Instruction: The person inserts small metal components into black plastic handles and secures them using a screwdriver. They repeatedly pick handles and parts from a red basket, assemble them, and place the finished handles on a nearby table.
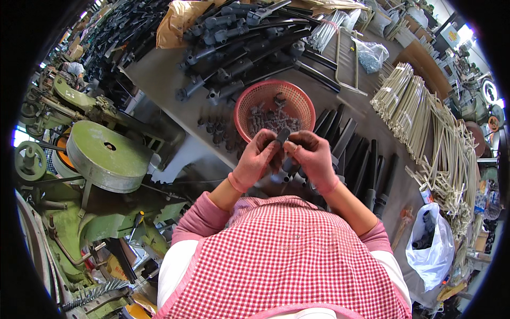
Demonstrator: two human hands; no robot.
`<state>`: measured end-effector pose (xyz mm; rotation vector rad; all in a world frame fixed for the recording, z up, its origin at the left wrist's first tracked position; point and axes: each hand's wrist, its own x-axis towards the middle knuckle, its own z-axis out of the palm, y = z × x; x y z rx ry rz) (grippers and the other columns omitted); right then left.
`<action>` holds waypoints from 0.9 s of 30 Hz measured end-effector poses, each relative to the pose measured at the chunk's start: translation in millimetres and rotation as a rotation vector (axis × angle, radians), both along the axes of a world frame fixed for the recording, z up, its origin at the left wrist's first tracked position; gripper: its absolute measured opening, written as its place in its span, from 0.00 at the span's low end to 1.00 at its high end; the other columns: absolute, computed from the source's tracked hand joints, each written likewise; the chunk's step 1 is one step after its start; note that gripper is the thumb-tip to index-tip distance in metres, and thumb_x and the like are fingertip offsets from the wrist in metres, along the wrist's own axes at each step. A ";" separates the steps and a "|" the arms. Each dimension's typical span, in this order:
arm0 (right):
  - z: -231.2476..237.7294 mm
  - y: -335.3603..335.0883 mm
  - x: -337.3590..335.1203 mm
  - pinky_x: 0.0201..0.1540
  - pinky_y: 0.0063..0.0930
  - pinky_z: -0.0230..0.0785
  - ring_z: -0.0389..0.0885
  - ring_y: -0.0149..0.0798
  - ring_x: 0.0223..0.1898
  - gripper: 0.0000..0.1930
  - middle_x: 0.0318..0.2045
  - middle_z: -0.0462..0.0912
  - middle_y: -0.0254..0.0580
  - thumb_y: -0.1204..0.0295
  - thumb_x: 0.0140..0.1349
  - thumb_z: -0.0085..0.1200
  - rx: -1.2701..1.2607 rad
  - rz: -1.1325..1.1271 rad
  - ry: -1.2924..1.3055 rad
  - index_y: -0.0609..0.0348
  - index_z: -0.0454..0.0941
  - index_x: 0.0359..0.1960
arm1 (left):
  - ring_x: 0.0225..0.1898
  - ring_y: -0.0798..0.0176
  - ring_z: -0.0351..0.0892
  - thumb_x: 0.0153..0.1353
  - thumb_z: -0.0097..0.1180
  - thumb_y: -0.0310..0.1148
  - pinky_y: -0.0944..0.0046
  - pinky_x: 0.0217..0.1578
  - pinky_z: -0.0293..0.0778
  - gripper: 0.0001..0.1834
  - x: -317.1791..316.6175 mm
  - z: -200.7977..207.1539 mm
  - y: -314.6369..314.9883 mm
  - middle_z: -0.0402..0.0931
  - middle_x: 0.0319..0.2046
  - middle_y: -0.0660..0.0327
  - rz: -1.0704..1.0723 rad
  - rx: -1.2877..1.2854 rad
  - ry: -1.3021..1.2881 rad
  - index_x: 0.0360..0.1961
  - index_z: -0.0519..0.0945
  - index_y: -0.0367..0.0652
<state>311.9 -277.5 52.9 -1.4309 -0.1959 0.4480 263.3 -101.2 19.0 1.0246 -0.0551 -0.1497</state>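
In front of my chest, my left hand point(252, 162) and my right hand point(317, 164), both in pinkish gloves with blackened fingertips, meet over the table's near edge. Between their fingers is a small dark curved piece point(283, 136), held from both sides. My fingers partly cover it, and its exact kind does not show. Just beyond stands a red perforated plastic basket point(308, 101), holding many small metal pieces. Small dark ring-like fittings point(217, 128) lie on the table to its left. Black tubes point(361, 165) lie side by side near my right hand.
Black tubes with grey joints point(234, 69) are heaped on the grey table point(164, 80) at the back. Bundles of thin pale rods point(409, 109) line the right. A white plastic bag point(433, 255) with dark parts sits lower right. Green machinery point(109, 154) stands at left.
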 end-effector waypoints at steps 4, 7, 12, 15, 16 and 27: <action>-15.2 7.6 -9.9 0.41 0.25 0.75 0.82 0.31 0.37 0.14 0.36 0.83 0.40 0.73 0.56 0.65 -0.065 0.052 -0.205 0.68 0.80 0.42 | 0.25 0.71 0.76 0.73 0.46 0.30 0.72 0.26 0.73 0.06 -9.4 -13.3 -1.6 0.76 0.34 0.64 0.107 0.103 0.093 0.48 0.70 0.44; -19.8 5.3 -10.7 0.45 0.33 0.75 0.82 0.46 0.40 0.19 0.38 0.79 0.49 0.71 0.49 0.66 -0.402 0.156 -0.556 0.67 0.81 0.42 | 0.30 0.71 0.77 0.73 0.46 0.29 0.71 0.27 0.75 0.13 -16.8 -23.0 -7.7 0.76 0.41 0.63 0.143 -0.005 0.077 0.57 0.69 0.44; -48.8 7.3 -1.2 0.48 0.38 0.75 0.81 0.51 0.43 0.19 0.42 0.78 0.51 0.69 0.49 0.66 -0.424 0.349 -0.495 0.63 0.83 0.42 | 0.33 0.73 0.78 0.72 0.46 0.28 0.70 0.30 0.75 0.15 -39.7 -63.2 10.7 0.79 0.37 0.64 0.158 0.225 0.188 0.58 0.74 0.40; -87.5 2.8 15.4 0.54 0.43 0.70 0.77 0.53 0.48 0.22 0.45 0.77 0.52 0.62 0.51 0.64 -0.693 0.347 -0.845 0.58 0.79 0.46 | 0.33 0.52 0.84 0.65 0.54 0.34 0.57 0.35 0.78 0.10 -65.9 -106.9 46.5 0.83 0.31 0.54 0.397 1.250 -0.167 0.45 0.81 0.44; -102.7 0.8 20.8 0.56 0.44 0.68 0.77 0.53 0.50 0.23 0.45 0.78 0.52 0.59 0.52 0.63 -0.796 0.339 -0.914 0.57 0.78 0.47 | 0.38 0.45 0.82 0.61 0.56 0.39 0.52 0.37 0.78 0.11 -77.6 -123.2 59.3 0.82 0.34 0.51 0.283 1.335 -0.077 0.40 0.82 0.45; -160.9 11.2 72.6 0.54 0.38 0.67 0.80 0.45 0.45 0.13 0.38 0.84 0.39 0.58 0.64 0.52 -1.427 0.552 -0.990 0.50 0.79 0.42 | 0.48 0.52 0.80 0.66 0.51 0.46 0.55 0.46 0.76 0.21 -41.7 -211.6 79.5 0.80 0.47 0.55 -0.267 1.688 -0.040 0.54 0.75 0.46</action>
